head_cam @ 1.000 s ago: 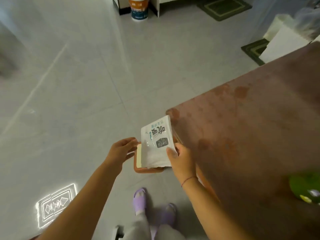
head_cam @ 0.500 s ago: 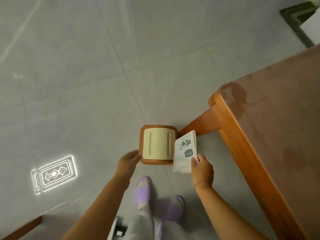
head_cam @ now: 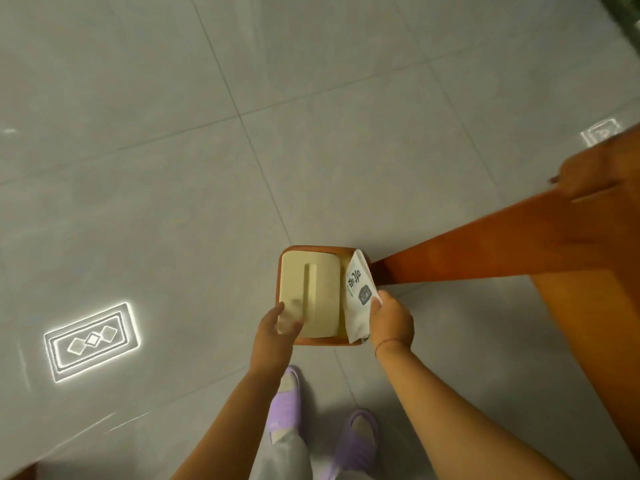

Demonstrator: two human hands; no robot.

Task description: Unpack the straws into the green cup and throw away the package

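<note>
A small brown bin [head_cam: 347,342] with a cream swing lid [head_cam: 315,292] stands on the floor beside the table leg. My right hand [head_cam: 391,318] is shut on the white straw package [head_cam: 358,292], whose upper end sits in the gap at the lid's right side. My left hand [head_cam: 277,327] rests on the lid's near left corner, fingers pressing it. The green cup and the straws are out of view.
The orange-brown wooden table [head_cam: 588,306] fills the right side, one leg [head_cam: 485,251] slanting down to the bin. Grey floor tiles [head_cam: 207,168] lie all around. My feet in purple slippers [head_cam: 287,400] stand just below the bin.
The view has tipped down from the tabletop to the floor bin. My right hand carried the package to the lid's right edge, and my left hand came onto the lid.
</note>
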